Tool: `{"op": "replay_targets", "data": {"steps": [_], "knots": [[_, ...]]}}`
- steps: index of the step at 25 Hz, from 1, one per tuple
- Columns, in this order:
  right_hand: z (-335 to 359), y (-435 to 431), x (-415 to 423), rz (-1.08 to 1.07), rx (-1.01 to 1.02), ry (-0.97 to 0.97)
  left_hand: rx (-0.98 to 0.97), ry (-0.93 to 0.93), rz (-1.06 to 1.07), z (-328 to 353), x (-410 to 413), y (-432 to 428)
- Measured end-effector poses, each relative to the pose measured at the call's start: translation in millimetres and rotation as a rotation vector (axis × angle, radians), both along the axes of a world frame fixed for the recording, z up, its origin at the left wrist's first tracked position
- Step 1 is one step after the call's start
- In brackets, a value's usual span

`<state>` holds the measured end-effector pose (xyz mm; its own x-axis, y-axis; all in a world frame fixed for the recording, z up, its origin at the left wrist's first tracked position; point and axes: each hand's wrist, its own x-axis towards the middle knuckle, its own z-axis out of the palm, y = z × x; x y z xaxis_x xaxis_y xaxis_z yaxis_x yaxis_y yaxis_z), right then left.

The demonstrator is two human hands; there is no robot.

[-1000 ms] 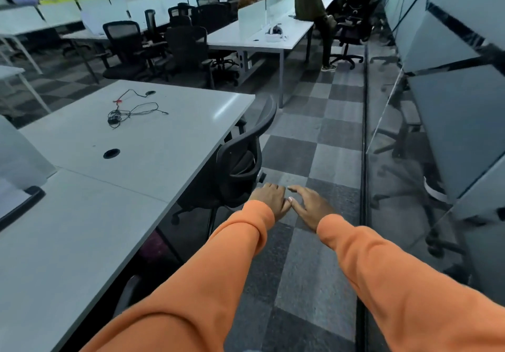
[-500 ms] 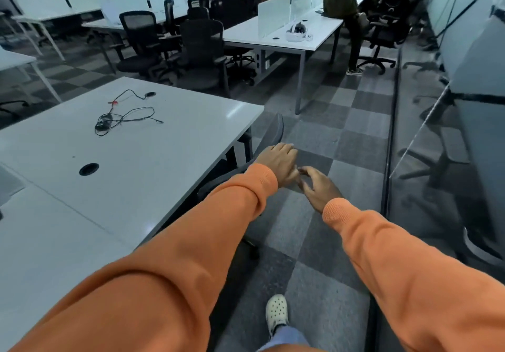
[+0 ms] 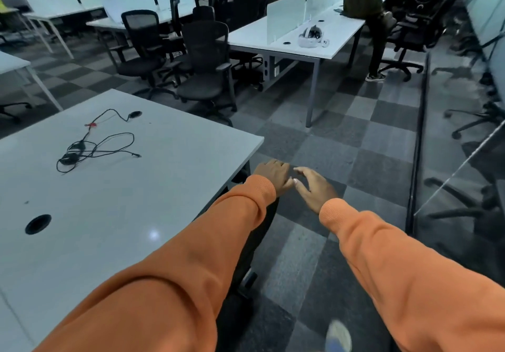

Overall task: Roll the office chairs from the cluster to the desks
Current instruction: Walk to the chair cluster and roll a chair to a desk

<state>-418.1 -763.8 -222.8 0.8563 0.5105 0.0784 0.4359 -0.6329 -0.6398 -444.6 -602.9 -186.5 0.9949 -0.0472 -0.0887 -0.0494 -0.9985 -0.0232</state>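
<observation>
A black office chair (image 3: 257,239) stands against the right edge of the near white desk (image 3: 153,187). My left sleeve hides most of it; a dark strip of its back and a caster show. My left hand (image 3: 273,177) hovers by the desk corner with fingers bent down, and whether it grips the chair's top is hidden. My right hand (image 3: 314,189) is just beside it over the carpet, fingers spread, holding nothing. A cluster of black chairs (image 3: 203,67) stands beyond the desk.
A tangled black cable (image 3: 90,146) lies on the near desk. The far desk (image 3: 338,48) carries a white headset (image 3: 311,36); a person (image 3: 363,10) stands at it. A glass wall (image 3: 481,84) runs along the right, leaving a checkered carpet aisle (image 3: 355,160).
The chair has rolled in against the desk and is now mostly under my left arm. I have stepped forward, and my right hand's fingers have spread apart.
</observation>
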Motion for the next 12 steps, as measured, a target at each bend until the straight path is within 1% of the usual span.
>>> {"op": "replay_targets", "data": {"steps": [3, 5, 8, 12], "knots": [[-12, 11, 77, 0.054, -0.025, 0.012, -0.025, 0.010, 0.051, -3, 63, 6], [-14, 16, 122, 0.110, -0.016, -0.003, 0.004, -0.002, 0.082, -7, 100, 10], [-9, 17, 193, 0.157, -0.007, 0.010, -0.023, 0.010, 0.163, -8, 153, 8], [-2, 20, 274, 0.274, -0.023, -0.003, -0.060, -0.003, 0.269, -12, 212, 9]]}}
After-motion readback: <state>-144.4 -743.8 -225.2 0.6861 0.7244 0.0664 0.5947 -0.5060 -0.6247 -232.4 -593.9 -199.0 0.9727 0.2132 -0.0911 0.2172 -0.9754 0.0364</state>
